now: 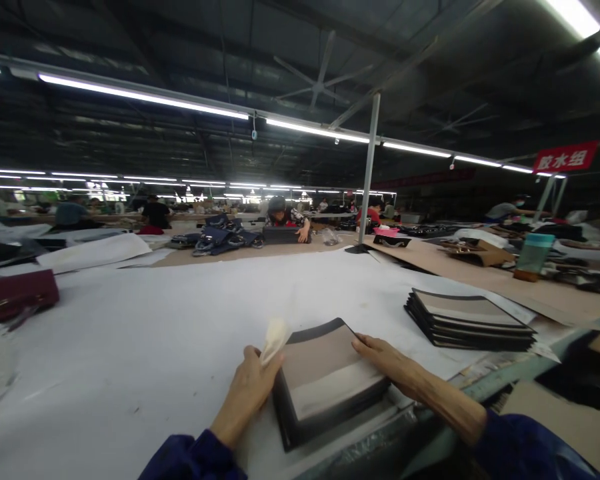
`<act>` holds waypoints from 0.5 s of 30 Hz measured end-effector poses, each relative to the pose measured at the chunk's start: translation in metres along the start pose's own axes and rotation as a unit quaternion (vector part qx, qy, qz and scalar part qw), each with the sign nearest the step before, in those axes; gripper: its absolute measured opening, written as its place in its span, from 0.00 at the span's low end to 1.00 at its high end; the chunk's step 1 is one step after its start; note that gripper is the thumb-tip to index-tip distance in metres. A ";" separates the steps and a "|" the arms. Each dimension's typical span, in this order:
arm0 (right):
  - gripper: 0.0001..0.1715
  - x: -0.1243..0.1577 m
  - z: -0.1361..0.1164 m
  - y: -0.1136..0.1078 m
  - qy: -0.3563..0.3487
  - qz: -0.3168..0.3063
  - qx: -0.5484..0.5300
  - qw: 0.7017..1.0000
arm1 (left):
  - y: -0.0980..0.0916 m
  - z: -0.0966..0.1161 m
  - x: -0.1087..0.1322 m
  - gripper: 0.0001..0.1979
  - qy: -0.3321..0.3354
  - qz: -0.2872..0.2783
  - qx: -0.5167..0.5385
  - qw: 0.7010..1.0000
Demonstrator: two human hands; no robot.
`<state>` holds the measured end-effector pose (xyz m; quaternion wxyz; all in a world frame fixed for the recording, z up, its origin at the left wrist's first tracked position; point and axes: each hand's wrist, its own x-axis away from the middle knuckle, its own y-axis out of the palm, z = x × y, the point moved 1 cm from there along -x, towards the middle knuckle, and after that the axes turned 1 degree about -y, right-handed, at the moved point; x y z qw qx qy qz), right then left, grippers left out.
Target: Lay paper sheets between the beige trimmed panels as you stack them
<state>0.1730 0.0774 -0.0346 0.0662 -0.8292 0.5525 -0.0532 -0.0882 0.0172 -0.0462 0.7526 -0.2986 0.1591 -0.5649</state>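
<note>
A stack of flat grey-beige panels with black borders [330, 373] lies near the table's front edge. At its left side my left hand [253, 383] is closed round a pale yellowish cloth or paper piece [275, 339], its fingers by the stack's edge. My right hand [380, 357] rests against the stack's right side, thumb on the top panel's corner and the other fingers hidden at its side. Farther right sits a second stack of similar panels [475, 320], slightly fanned at its left edge.
White paper [180, 320] covers the table. A maroon leather piece [20, 297] is at left, dark blue items [225, 237] at the far side. A metal pole [370, 170] rises behind; a teal-lidded bottle [534, 257] stands right. A person [285, 217] works across the table.
</note>
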 end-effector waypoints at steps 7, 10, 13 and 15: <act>0.21 -0.023 -0.013 -0.009 0.125 -0.005 -0.047 0.991 | 0.003 -0.001 -0.004 0.30 -0.021 -0.043 -0.044 0.998; 0.20 -0.029 -0.016 -0.012 0.167 -0.014 -0.079 0.983 | 0.005 -0.006 -0.009 0.30 -0.017 -0.050 -0.050 0.997; 0.17 -0.023 -0.016 -0.008 0.177 -0.024 -0.117 0.977 | 0.007 -0.015 -0.017 0.27 -0.017 -0.052 -0.014 0.998; 0.12 -0.015 -0.014 -0.003 0.166 -0.017 -0.134 0.977 | 0.008 -0.022 -0.023 0.24 -0.014 -0.060 0.015 0.998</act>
